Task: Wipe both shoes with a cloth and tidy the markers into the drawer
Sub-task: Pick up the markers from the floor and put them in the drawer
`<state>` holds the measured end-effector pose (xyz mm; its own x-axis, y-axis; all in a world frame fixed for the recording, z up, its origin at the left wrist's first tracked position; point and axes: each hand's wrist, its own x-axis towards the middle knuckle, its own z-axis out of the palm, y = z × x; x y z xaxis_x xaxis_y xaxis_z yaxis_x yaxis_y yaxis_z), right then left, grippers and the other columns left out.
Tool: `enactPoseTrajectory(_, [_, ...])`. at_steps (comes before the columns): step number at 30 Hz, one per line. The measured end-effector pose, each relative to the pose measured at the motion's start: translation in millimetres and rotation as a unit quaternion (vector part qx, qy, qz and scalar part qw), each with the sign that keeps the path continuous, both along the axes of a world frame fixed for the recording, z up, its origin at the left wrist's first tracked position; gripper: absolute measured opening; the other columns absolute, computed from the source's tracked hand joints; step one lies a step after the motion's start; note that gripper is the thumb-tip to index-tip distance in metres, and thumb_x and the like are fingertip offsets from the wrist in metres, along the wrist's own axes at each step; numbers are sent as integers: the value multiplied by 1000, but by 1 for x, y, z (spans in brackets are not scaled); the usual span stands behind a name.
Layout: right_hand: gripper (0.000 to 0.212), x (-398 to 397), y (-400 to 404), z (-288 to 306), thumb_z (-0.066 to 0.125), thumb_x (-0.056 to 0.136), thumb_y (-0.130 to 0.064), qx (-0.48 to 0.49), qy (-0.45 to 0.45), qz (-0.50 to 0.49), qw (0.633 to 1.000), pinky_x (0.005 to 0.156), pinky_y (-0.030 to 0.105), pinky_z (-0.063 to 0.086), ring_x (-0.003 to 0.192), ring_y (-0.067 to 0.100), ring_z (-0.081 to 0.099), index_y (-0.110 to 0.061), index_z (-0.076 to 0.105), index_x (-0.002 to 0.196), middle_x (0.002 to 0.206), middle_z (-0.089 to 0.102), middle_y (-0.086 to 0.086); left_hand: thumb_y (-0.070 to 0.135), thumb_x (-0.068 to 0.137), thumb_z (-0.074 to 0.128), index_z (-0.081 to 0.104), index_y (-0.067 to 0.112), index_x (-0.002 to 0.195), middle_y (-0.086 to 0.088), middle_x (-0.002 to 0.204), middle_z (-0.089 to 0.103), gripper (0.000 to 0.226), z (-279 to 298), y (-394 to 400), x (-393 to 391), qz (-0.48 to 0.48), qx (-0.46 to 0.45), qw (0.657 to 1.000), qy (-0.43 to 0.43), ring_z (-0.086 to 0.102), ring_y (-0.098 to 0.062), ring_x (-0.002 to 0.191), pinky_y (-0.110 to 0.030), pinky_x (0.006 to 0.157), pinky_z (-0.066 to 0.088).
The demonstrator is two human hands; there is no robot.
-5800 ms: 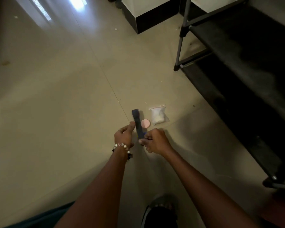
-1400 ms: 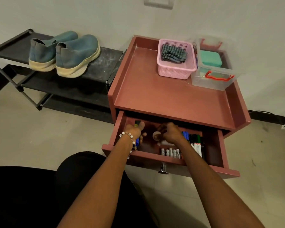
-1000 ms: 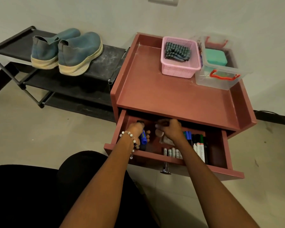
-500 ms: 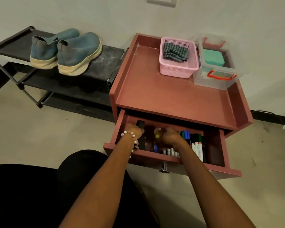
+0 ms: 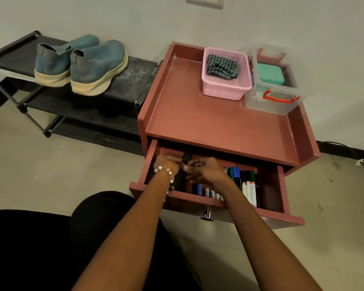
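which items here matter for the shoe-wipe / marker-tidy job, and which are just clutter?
Job: shoes, cloth in pink basket, markers, open drawer, both hands inside it, left hand, right hand.
Clutter: clear box, shoe rack.

One view only, head-worn, wide-angle. Looks forward and steeply down from above the person's own forearms, which enter from the bottom edge. Faces a pale wall. Close to the open drawer point(image 5: 216, 203) of the reddish-brown wooden cabinet point(image 5: 219, 122), centre frame. Low black shoe rack point(image 5: 122, 80) sits farther off, upper left. Straight edges bow near the borders.
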<state>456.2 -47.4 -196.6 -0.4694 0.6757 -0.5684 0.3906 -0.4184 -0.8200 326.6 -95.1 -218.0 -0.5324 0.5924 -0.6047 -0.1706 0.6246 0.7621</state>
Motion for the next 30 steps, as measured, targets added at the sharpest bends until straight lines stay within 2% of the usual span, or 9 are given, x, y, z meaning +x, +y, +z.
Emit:
enactPoseTrajectory(3, [43, -5, -2, 0, 75, 72, 6, -9, -13, -1, 1000, 62, 34, 56, 75, 29, 64, 3, 53, 109, 90, 64, 19, -1, 82, 69, 69, 4, 95, -10, 85, 67, 15, 5, -2, 3, 26, 5, 995, -92, 62, -23, 88, -31, 62, 51])
enactPoseTrajectory(6, [43, -13, 1, -2, 71, 70, 16, -20, -8, -54, 998, 54, 31, 57, 70, 25, 64, 4, 52, 107, 86, 62, 17, 1, 85, 67, 67, 5, 94, -8, 91, 65, 10, 8, -1, 2, 59, 12, 988, -141, 58, -20, 88, -31, 68, 48])
enactPoseTrajectory(9, [39, -23, 8, -9, 72, 71, 14, 48, -97, -64, 992, 62, 37, 59, 80, 25, 63, 5, 57, 106, 91, 61, 12, 10, 85, 66, 64, -1, 97, -18, 99, 66, 17, 5, 0, -1, 85, -12, 995, -44, 64, -30, 87, -35, 72, 53])
enactPoseTrajectory(13, [20, -36, 9, -20, 62, 83, -1, 258, -296, 52, 918, 83, 40, 54, 98, 33, 63, -1, 61, 103, 105, 64, 17, 10, 81, 65, 67, 4, 79, -18, 87, 70, 6, 3, 2, -2, 91, -8, 996, 0, 68, -34, 82, -46, 78, 58])
enactPoseTrajectory(20, [22, -41, 4, -21, 57, 89, -10, 280, -317, 150, 894, 85, 36, 49, 103, 32, 63, 0, 65, 107, 110, 66, 19, 0, 90, 45, 61, 13, 73, -11, 87, 70, 27, 24, -10, -2, 74, 51, 995, 30, 62, -18, 66, -29, 58, 52])
enactPoseTrajectory(23, [13, -26, 3, -8, 62, 87, -4, 202, -235, 48, 950, 66, 38, 57, 65, 24, 68, -4, 62, 75, 81, 67, 15, 0, 90, 47, 65, 11, 80, -9, 85, 71, 24, 34, -20, -7, 54, 83, 992, 80, 63, -13, 62, -18, 52, 48])
enactPoseTrajectory(26, [25, 6, -6, 17, 68, 80, 6, 137, -94, -40, 985, 56, 38, 59, 58, 26, 65, -8, 55, 65, 74, 65, 15, 7, 88, 60, 67, 17, 78, -1, 78, 70, 16, 44, -29, -6, -37, 120, 967, 221, 65, -14, 66, -25, 66, 56])
enactPoseTrajectory(28, [19, 35, -18, 40, 68, 80, 7, 105, -17, -52, 993, 47, 28, 55, 48, 17, 62, -4, 55, 72, 69, 64, 13, 17, 85, 68, 68, 20, 87, 6, 80, 66, 4, 58, -38, -1, -142, 161, 927, 307, 62, -9, 75, -28, 78, 54])
enactPoseTrajectory(30, [17, 69, -28, 54, 72, 76, 4, 119, 6, -66, 991, 46, 23, 52, 46, 10, 60, -4, 57, 75, 65, 61, 10, 33, 81, 71, 64, 23, 108, 9, 104, 59, 30, 70, -45, 8, -265, 177, 858, 404, 50, -8, 98, -25, 88, 43])
